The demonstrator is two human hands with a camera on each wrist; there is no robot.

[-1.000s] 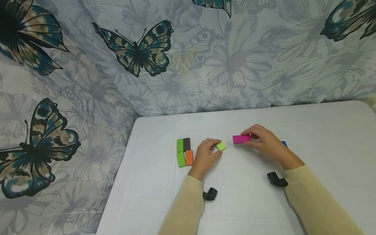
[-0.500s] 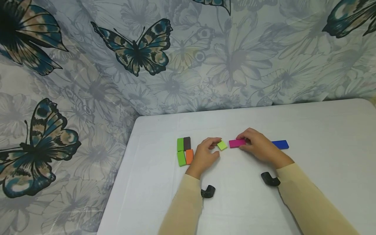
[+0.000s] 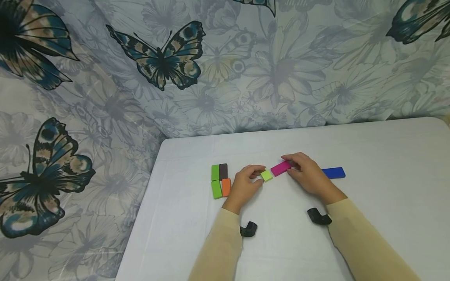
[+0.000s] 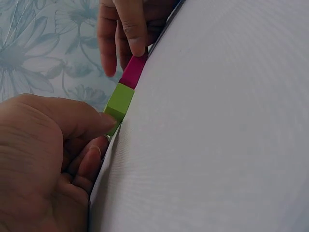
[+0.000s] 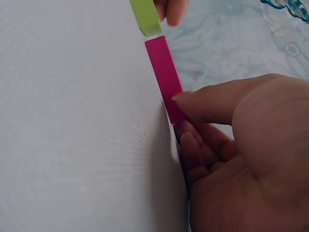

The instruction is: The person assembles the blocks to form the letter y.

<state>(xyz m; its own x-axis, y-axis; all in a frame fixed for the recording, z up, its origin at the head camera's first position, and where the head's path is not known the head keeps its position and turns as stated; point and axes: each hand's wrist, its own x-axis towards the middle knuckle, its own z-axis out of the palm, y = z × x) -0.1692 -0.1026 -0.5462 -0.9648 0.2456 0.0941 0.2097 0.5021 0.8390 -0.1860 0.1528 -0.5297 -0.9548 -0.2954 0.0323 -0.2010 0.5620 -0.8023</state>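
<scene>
The left hand [image 3: 244,187] pinches a lime block [image 3: 266,175]; the right hand [image 3: 309,175] pinches a magenta block [image 3: 280,168]. Both blocks sit between the hands, ends just beside each other. A blue block [image 3: 334,173] lies beside the right wrist.

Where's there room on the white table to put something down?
Try the white table right of the blue block, or the middle stretch between the left sleeve and right sleeve. It's crowded where the left hand pinches the lime block and the right hand the pink block, and where two green blocks, a dark block and an orange block sit together.
</scene>
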